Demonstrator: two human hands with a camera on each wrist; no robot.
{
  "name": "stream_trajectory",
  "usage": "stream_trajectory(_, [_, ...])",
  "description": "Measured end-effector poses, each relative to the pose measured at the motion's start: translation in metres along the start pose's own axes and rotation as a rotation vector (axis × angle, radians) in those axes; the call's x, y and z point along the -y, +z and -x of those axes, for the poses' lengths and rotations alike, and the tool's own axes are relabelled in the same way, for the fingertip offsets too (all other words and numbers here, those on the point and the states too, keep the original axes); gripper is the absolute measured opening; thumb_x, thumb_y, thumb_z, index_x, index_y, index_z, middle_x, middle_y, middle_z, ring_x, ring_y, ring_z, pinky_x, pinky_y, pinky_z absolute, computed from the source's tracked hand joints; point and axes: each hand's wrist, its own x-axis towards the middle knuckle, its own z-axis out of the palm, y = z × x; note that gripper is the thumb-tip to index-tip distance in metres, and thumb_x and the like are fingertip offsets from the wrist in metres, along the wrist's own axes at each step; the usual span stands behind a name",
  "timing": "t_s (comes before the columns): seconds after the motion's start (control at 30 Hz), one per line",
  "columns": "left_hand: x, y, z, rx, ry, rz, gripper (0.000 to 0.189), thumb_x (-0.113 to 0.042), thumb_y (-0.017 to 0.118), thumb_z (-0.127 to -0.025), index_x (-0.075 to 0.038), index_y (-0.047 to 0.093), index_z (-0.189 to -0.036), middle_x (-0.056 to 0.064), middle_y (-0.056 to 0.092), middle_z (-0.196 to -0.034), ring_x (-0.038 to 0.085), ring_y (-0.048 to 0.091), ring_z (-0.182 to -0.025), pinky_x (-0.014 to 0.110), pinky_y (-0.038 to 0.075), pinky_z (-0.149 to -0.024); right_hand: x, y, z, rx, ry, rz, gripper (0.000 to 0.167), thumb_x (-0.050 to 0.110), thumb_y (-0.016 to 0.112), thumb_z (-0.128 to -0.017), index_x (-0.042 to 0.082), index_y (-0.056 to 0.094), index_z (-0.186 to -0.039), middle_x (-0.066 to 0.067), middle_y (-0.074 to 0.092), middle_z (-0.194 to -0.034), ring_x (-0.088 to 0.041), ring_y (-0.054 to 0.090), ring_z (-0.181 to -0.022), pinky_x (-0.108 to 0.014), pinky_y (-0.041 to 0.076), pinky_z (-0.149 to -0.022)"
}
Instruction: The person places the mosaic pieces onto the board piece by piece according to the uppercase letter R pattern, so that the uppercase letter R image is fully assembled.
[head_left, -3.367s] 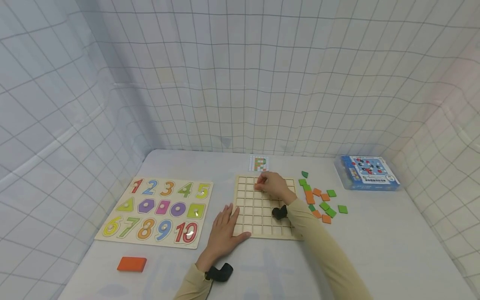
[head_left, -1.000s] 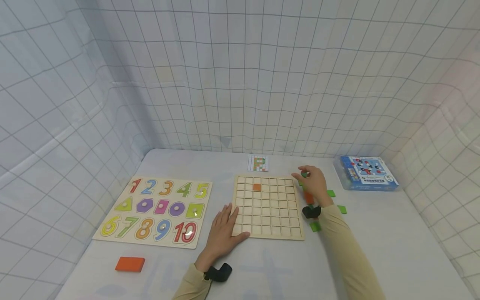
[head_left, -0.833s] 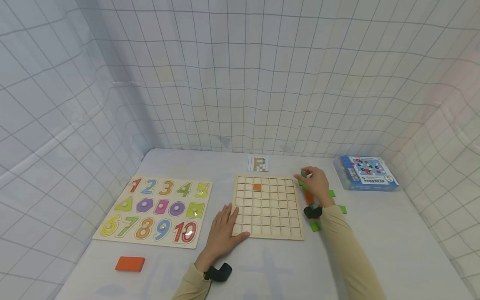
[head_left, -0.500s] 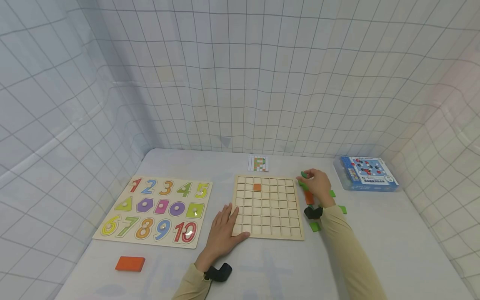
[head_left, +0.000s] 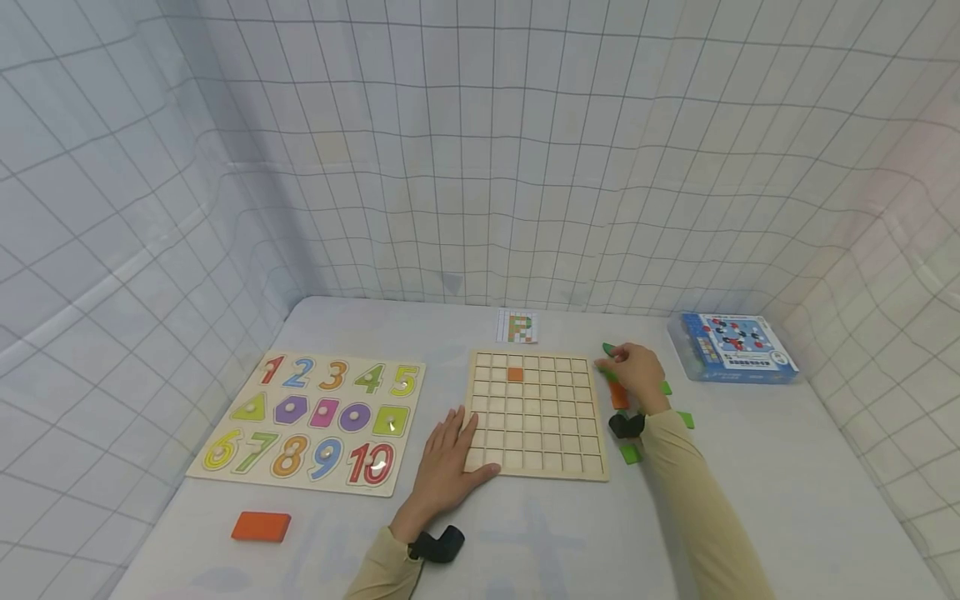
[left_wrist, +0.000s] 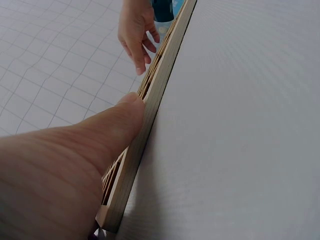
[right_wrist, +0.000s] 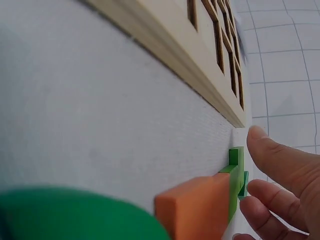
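Note:
My left hand (head_left: pixel 444 468) rests on the left edge of a wooden grid board (head_left: pixel 542 429), its fingers extended. The left wrist view shows the thumb (left_wrist: pixel 131 112) against the board's side. One orange square tile (head_left: pixel 515 375) sits in a cell near the board's top. Beyond the board's right edge, my right hand (head_left: pixel 636 367) is low over loose tiles. Its thumb (right_wrist: pixel 280 155) and fingers stand apart in the right wrist view, with nothing visibly held. Nearby lie orange tiles (head_left: pixel 618 396), light green tiles (right_wrist: pixel 235 177) and a dark green rounded piece (head_left: pixel 608 349). The hand hides several tiles.
Behind the board lies a small pattern card (head_left: pixel 517 327). A number and shape puzzle (head_left: pixel 307 423) occupies the left side, with an orange block (head_left: pixel 261 527) in front of it. At the back right stands a blue box (head_left: pixel 738 348). Another green tile (head_left: pixel 630 452) lies by the right wrist.
The right hand has left the board, where the orange tile now sits, and moved right to the loose tiles. During the last second it has shifted slightly nearer. The left hand stays put.

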Motion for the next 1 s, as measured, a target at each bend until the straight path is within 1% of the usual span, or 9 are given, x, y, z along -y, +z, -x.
stream_trajectory(0.1, [0.000, -0.001, 0.000, 0.008, -0.008, -0.003, 0.083, -0.049, 0.064, -0.085, 0.001, 0.035, -0.145, 0.023, 0.025, -0.150, 0.035, 0.015, -0.141, 0.047, 0.013, -0.112, 0.002, -0.001, 0.001, 0.012, 0.000, 0.002, 0.047, 0.041, 0.071, -0.084, 0.001, 0.065, -0.107, -0.014, 0.065, -0.101, -0.029, 0.061, -0.083, -0.035, 0.047, -0.062])
stream_trajectory(0.23, [-0.001, -0.002, 0.000, 0.013, -0.009, 0.009, 0.083, -0.049, 0.064, -0.086, 0.002, 0.035, -0.144, 0.024, 0.025, -0.150, 0.036, 0.014, -0.141, 0.048, 0.013, -0.112, 0.003, -0.001, 0.002, 0.018, 0.009, 0.011, 0.047, 0.041, 0.071, -0.084, 0.001, 0.066, -0.106, -0.014, 0.066, -0.099, -0.028, 0.061, -0.081, -0.033, 0.047, -0.059])
stream_trajectory(0.4, [-0.002, -0.002, 0.000, 0.020, -0.014, 0.013, 0.082, -0.049, 0.064, -0.086, 0.001, 0.035, -0.145, 0.023, 0.024, -0.151, 0.035, 0.013, -0.141, 0.047, 0.011, -0.112, 0.003, -0.002, 0.000, 0.018, 0.034, 0.033, 0.046, 0.042, 0.072, -0.083, 0.001, 0.068, -0.105, -0.013, 0.069, -0.097, -0.029, 0.063, -0.080, -0.034, 0.047, -0.058])
stream_trajectory(0.6, [0.000, -0.001, 0.000, 0.015, -0.013, 0.006, 0.083, -0.050, 0.063, -0.086, 0.001, 0.035, -0.145, 0.023, 0.024, -0.151, 0.035, 0.014, -0.141, 0.048, 0.012, -0.112, 0.008, -0.004, 0.001, 0.034, 0.066, 0.023, 0.044, 0.039, 0.072, -0.083, 0.001, 0.066, -0.102, -0.013, 0.068, -0.092, -0.028, 0.062, -0.075, -0.037, 0.046, -0.058])
stream_trajectory(0.67, [0.000, 0.000, 0.000, 0.009, -0.006, 0.006, 0.083, -0.049, 0.063, -0.086, 0.001, 0.035, -0.145, 0.024, 0.024, -0.151, 0.036, 0.014, -0.140, 0.048, 0.012, -0.112, 0.011, -0.004, 0.001, 0.042, 0.076, 0.019, 0.043, 0.038, 0.072, -0.083, 0.001, 0.064, -0.103, -0.014, 0.067, -0.094, -0.028, 0.061, -0.075, -0.038, 0.045, -0.059])
stream_trajectory(0.8, [0.000, 0.001, 0.000, 0.019, -0.014, 0.007, 0.084, -0.050, 0.063, -0.086, 0.000, 0.034, -0.146, 0.022, 0.023, -0.151, 0.035, 0.013, -0.141, 0.047, 0.011, -0.112, 0.015, -0.004, 0.001, 0.050, 0.102, -0.004, 0.040, 0.035, 0.072, -0.083, 0.003, 0.060, -0.104, -0.016, 0.065, -0.101, -0.028, 0.059, -0.074, -0.037, 0.043, -0.058])
stream_trajectory(0.9, [0.001, 0.001, 0.000, 0.033, -0.028, 0.005, 0.084, -0.052, 0.062, -0.086, -0.001, 0.033, -0.146, 0.021, 0.021, -0.153, 0.032, 0.011, -0.142, 0.046, 0.009, -0.113, 0.017, -0.003, 0.001, 0.044, 0.111, -0.020, 0.037, 0.032, 0.073, -0.083, 0.006, 0.059, -0.104, -0.016, 0.064, -0.102, -0.027, 0.058, -0.070, -0.035, 0.042, -0.055])
stream_trajectory(1.0, [0.001, 0.001, 0.000, 0.035, -0.030, 0.003, 0.084, -0.052, 0.061, -0.086, -0.001, 0.033, -0.146, 0.021, 0.021, -0.153, 0.032, 0.011, -0.142, 0.046, 0.009, -0.113, 0.016, -0.001, 0.000, 0.029, 0.102, -0.021, 0.034, 0.030, 0.072, -0.084, 0.008, 0.060, -0.106, -0.014, 0.065, -0.100, -0.024, 0.057, -0.067, -0.033, 0.040, -0.053])
